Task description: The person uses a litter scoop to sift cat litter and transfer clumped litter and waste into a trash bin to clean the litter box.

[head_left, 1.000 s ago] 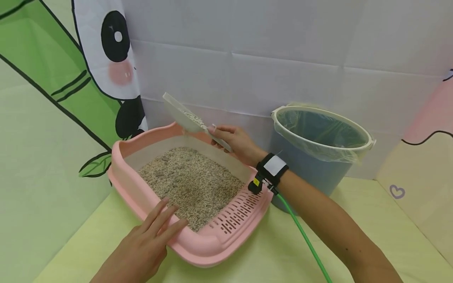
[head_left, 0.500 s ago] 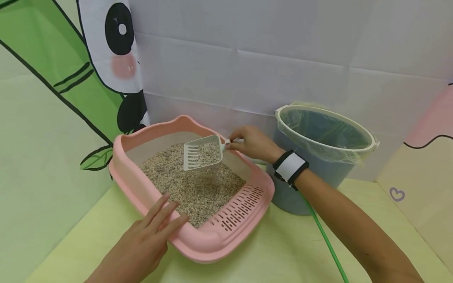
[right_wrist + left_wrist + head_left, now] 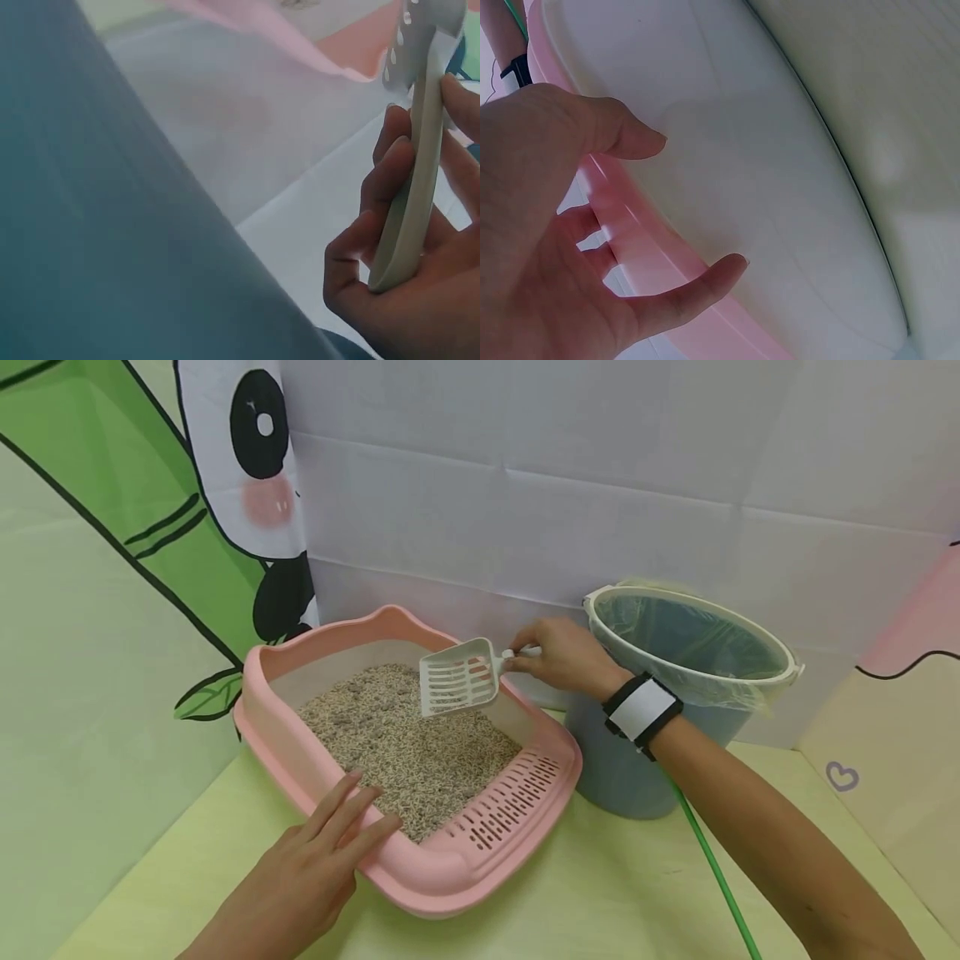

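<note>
Our right hand (image 3: 558, 653) has its thumb and fingers clamped on the handle of a scoop (image 3: 459, 681), right in the middle of the frame. In the right wrist view we see the fingers curled round that handle, at the right side. The scoop is pale, almost white, with a low wall round the edge and long slots, and we can see pink and tan through the gaps. It is tilted, and it hangs above the litter (image 3: 397, 735), a bumpy heap of little tan and grey bits.

The litter sits in a pink litter box (image 3: 431, 868) in the lower middle, with rows of small holes on its front step. Our left hand (image 3: 307, 860), at the lower left, lies on the box's rim with its fingers apart.

Just right of the box we see a blue-grey bucket (image 3: 626, 777) with a thin, see-through bag (image 3: 712, 695) folded over its top. Our right arm, with a black and white band (image 3: 641, 710) on the wrist, crosses in front of it and hides part of its side. A green cord (image 3: 720, 877) runs down from the band. At the upper left we see a big black cartoon eye (image 3: 258, 422) and a green stalk (image 3: 127, 485).
</note>
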The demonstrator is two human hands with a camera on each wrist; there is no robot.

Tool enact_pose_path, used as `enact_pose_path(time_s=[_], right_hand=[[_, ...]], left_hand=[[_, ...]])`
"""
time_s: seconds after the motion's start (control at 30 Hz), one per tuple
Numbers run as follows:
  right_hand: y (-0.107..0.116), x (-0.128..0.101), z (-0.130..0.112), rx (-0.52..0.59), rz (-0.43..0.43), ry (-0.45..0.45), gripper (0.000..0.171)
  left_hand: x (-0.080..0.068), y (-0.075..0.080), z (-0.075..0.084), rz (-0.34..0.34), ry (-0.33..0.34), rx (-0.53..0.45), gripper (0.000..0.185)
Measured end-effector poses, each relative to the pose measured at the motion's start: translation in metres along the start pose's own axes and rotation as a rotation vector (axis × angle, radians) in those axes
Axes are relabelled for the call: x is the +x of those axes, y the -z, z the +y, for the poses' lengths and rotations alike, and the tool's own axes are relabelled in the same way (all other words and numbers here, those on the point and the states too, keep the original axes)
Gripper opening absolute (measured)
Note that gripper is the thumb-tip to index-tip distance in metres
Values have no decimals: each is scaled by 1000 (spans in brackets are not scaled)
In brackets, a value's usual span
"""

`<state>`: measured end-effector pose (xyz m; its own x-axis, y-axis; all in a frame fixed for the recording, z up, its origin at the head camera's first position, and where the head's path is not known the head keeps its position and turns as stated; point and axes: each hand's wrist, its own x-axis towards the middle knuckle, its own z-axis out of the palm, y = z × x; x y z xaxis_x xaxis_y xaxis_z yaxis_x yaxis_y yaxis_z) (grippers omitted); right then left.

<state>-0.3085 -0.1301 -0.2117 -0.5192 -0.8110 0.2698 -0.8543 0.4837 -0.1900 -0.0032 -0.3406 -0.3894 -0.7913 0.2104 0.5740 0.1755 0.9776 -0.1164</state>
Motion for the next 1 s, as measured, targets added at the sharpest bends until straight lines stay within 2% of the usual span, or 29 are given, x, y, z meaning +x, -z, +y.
enact_pose_path(time_s=[0.13,0.27,0.43,0.6,0.73,0.8,0.83,0.9,0.97,1.0], right_hand=[[-3,-12,7,185,-17,-27,27],[4,-27,4,365,-62,-123,34],[41,-29,-10,478,-54,-148,34],[93,-32,-10,501,-6,-165,35],[128,-56,17,409,30,-245,43],[139,-75,40,312,56,-304,49],[142,-85,52,250,72,-331,52],[145,-107,75,104,122,-357,53],[144,-125,94,-81,195,-343,50],[142,-132,102,-190,236,-300,45]], left_hand=[[-1,-3,0,21,-11,-9,86],[-2,-5,-1,49,-34,-16,89],[0,-4,-2,42,-34,-8,88],[1,-6,-3,57,-25,-18,87],[-4,-10,-2,79,-27,-7,90],[-8,-11,-2,86,-24,-8,89],[-9,-10,-2,85,-22,-4,88],[-11,-11,-3,90,-18,8,65],[-11,-10,-5,99,-21,-5,63],[-11,-10,-6,102,-23,-5,64]])
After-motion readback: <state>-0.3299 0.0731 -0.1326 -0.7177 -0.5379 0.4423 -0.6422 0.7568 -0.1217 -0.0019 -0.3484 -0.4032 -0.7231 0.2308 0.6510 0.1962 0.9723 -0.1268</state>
